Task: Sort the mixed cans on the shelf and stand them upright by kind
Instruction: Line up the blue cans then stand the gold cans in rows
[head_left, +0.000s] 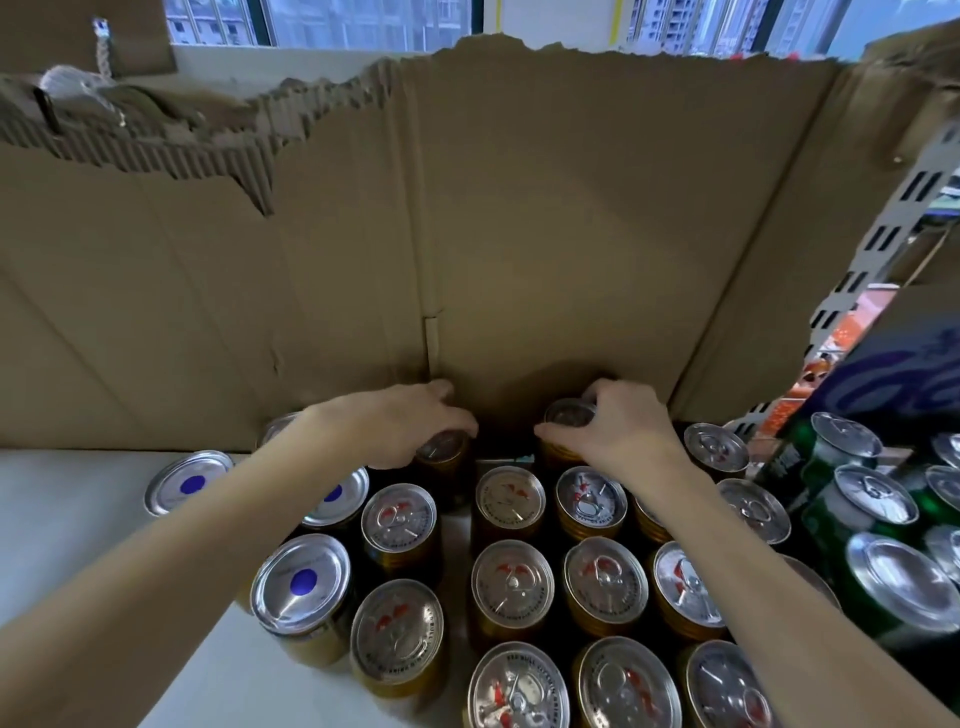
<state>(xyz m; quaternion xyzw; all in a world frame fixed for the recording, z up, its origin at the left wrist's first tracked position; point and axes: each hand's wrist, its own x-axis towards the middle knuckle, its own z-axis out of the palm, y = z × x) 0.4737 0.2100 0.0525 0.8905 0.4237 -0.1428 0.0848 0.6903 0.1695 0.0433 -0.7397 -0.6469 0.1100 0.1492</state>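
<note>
Head view: against the torn brown cardboard backing (519, 208), the left hand (410, 426) grips one upright gold metal can (441, 454). Right hand (613, 426) grips another gold can (566, 415) beside it.

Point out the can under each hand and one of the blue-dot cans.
Left-hand can (442, 448), head view: exposed part of lid.
Right-hand can (569, 414), head view: lid centre.
Blue-dot can (302, 581), head view: blue dot on lid.

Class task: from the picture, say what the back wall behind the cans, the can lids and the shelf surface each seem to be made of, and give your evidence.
Back wall: corrugated cardboard, matte brown; its torn top edge shows the fluting.
Can lids: thin metal, probably aluminium, shiny silver with pull tabs and glare.
Shelf surface: smooth, white, slightly glossy; painted metal or laminate, the look leaves it open.
</note>
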